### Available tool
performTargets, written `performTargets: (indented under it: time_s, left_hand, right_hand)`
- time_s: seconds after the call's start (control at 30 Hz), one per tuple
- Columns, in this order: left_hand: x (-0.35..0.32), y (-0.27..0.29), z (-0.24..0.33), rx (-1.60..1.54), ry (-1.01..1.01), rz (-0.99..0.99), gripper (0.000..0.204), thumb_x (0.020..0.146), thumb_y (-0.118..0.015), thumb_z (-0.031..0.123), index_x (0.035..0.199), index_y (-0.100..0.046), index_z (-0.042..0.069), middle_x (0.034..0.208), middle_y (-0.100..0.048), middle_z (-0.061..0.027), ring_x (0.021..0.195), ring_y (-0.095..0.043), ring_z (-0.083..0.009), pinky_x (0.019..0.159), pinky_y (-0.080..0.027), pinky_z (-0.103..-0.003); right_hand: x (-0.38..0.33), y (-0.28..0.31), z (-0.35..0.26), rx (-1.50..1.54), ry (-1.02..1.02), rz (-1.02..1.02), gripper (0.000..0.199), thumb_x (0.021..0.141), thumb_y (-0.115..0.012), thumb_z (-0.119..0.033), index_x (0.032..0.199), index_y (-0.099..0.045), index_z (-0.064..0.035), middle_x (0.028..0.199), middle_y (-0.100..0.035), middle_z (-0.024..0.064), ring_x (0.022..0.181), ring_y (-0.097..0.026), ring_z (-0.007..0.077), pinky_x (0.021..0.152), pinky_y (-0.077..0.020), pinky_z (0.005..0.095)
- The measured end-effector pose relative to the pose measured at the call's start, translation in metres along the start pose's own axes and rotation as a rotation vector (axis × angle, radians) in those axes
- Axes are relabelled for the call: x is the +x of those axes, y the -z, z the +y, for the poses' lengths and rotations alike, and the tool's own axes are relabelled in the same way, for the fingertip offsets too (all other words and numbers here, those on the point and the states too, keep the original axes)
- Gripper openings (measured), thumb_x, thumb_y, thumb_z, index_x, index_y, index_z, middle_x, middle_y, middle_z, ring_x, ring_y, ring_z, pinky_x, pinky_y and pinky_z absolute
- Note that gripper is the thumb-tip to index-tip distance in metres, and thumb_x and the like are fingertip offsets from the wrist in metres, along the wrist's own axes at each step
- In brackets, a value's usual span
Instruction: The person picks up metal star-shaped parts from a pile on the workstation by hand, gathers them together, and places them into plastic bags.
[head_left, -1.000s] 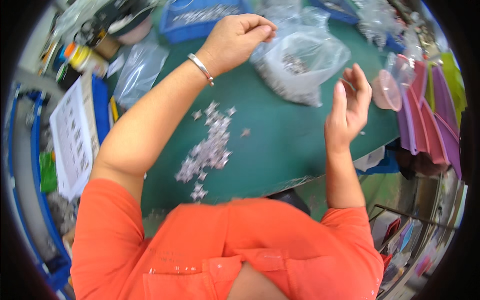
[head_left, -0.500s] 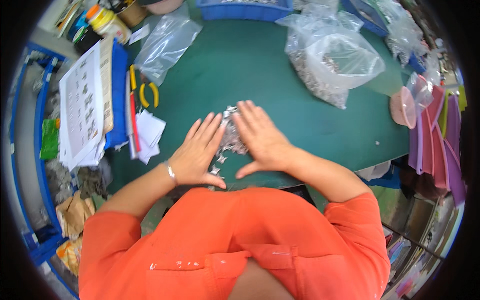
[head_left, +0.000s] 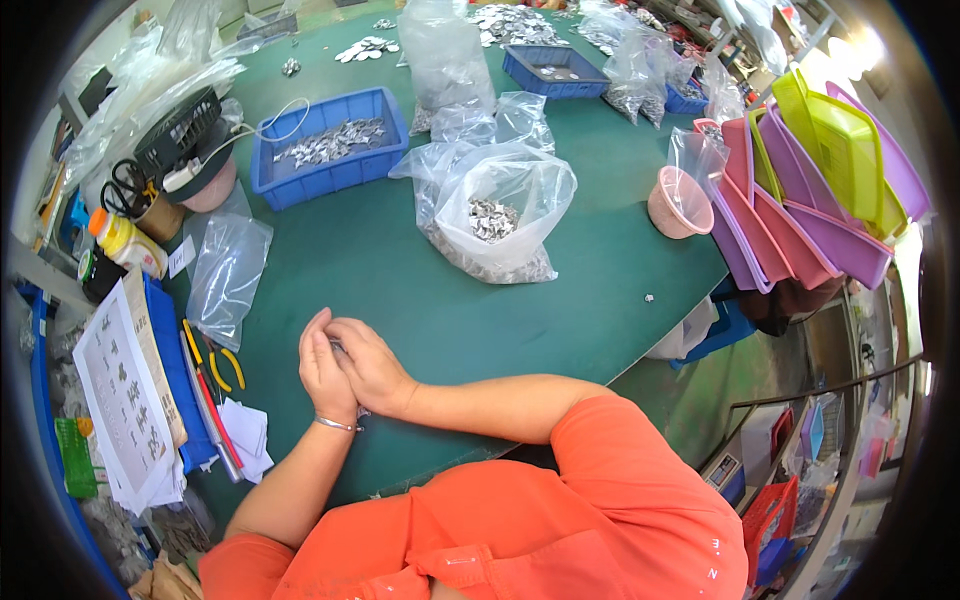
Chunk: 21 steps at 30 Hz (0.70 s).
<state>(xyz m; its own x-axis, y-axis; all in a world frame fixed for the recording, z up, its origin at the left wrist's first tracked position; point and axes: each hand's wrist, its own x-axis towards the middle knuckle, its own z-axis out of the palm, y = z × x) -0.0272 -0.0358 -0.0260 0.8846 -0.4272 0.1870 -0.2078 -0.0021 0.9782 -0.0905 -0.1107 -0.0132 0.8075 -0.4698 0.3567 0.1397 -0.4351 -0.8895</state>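
My left hand point(head_left: 328, 372) and my right hand point(head_left: 375, 370) are pressed together and cupped above the green table. Between them lie small metal pieces, mostly hidden; a glint of silver pieces point(head_left: 362, 411) shows by the wrists. My fingers are close together and curved round the pieces, with the right hand leaning over against the left. Ahead and to the right stands an open clear plastic bag point(head_left: 450, 215) with many small silvery pieces point(head_left: 492, 220) in it. No hand touches that bag.
A blue tray point(head_left: 385, 165) of silvery pieces stands at the far left, a smaller blue tray point(head_left: 530, 85) further back. Pliers point(head_left: 232, 368), paper slips point(head_left: 245, 435) and a flat plastic bag point(head_left: 230, 270) lie left. Right are a pink cup point(head_left: 680, 215) and stacked colored bins point(head_left: 780, 240).
My hands, flat and apart on either side of the metal pile before, have come together round the pieces. The view has swung toward the right and farther up the table.
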Motion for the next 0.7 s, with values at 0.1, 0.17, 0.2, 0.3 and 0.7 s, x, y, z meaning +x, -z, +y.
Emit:
performTargets:
  time_s: [0.1,0.17,0.2,0.3,0.7]
  left_hand:
    - [-0.006,-0.021,0.033,-0.332,0.32,0.101,0.042,0.101,-0.032,0.026,0.122,-0.053,-0.004,0.124,-0.053,-0.0117,0.115,-0.05,-0.0221,0.1,-0.037,-0.032]
    - [-0.012,-0.033,0.034,-0.318,0.224,0.142,0.036,0.096,-0.037,0.016,0.123,-0.05,-0.004,0.121,-0.053,-0.0185,0.111,-0.053,-0.0267,0.096,-0.041,-0.033]
    - [-0.012,-0.034,0.037,-0.216,0.145,0.08,0.04,0.098,-0.034,0.02,0.125,-0.048,-0.005,0.123,-0.052,-0.0189,0.115,-0.05,-0.0272,0.099,-0.038,-0.034]
    - [-0.012,-0.036,0.058,0.052,-0.097,-0.071,0.042,0.1,-0.032,0.022,0.128,-0.046,-0.007,0.129,-0.048,-0.0195,0.122,-0.045,-0.028,0.104,-0.033,-0.035]
    - [0.006,0.004,0.072,-0.33,-0.172,0.034,0.036,0.1,-0.033,0.021,0.116,-0.052,-0.006,0.113,-0.058,-0.0159,0.111,-0.054,-0.0244,0.094,-0.042,-0.035]
  right_hand:
    - [-0.001,-0.006,-0.005,0.262,-0.25,0.143,0.029,0.088,-0.052,-0.01,0.115,-0.055,0.0018,0.116,-0.054,0.0153,0.106,-0.054,0.0258,0.09,-0.0437,0.0332]
    - [0.002,-0.003,-0.007,0.585,-0.444,0.187,0.028,0.091,-0.053,-0.014,0.114,-0.056,0.0021,0.111,-0.058,0.0094,0.101,-0.055,0.0155,0.086,-0.0458,0.0284]
    - [0.003,0.001,-0.009,0.713,-0.509,0.2,0.028,0.092,-0.053,-0.015,0.114,-0.056,0.0019,0.11,-0.059,0.0085,0.1,-0.056,0.0141,0.085,-0.0462,0.0277]
    - [0.009,0.016,-0.021,1.082,-0.73,0.272,0.027,0.092,-0.054,-0.017,0.112,-0.057,0.0003,0.102,-0.061,0.0064,0.095,-0.058,0.0137,0.084,-0.0478,0.0277]
    - [0.043,0.052,-0.024,1.824,-0.86,0.278,0.014,0.09,-0.053,-0.025,0.092,-0.055,-0.0116,0.09,-0.063,0.006,0.081,-0.063,0.0184,0.061,-0.0534,0.0356]
